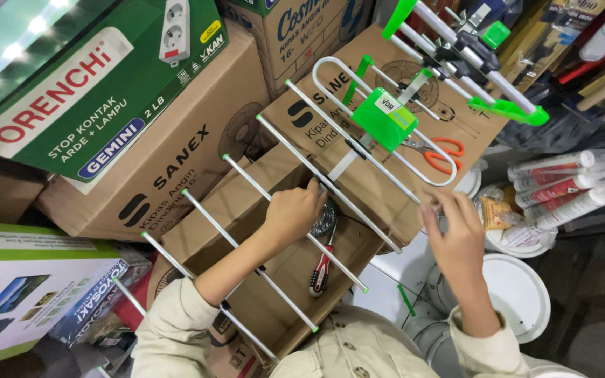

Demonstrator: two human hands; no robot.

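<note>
Stacked cardboard boxes (176, 161) under silver antenna (302, 203), left hand (292, 213) grip closed round its boom, right hand (456, 234) pinching a rod.

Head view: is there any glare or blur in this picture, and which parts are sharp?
Head view: glare whitens the glossy green box at top left; the right hand looks slightly motion-blurred, while the left hand and antenna rods stay sharp; the right edge is dimmer, straight lines bend near the borders.

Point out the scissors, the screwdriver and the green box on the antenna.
Scissors (445, 155), head view, orange handles.
Screwdriver (321, 269), head view, red-and-black handle.
Green box (384, 117), head view, its top face.
</note>
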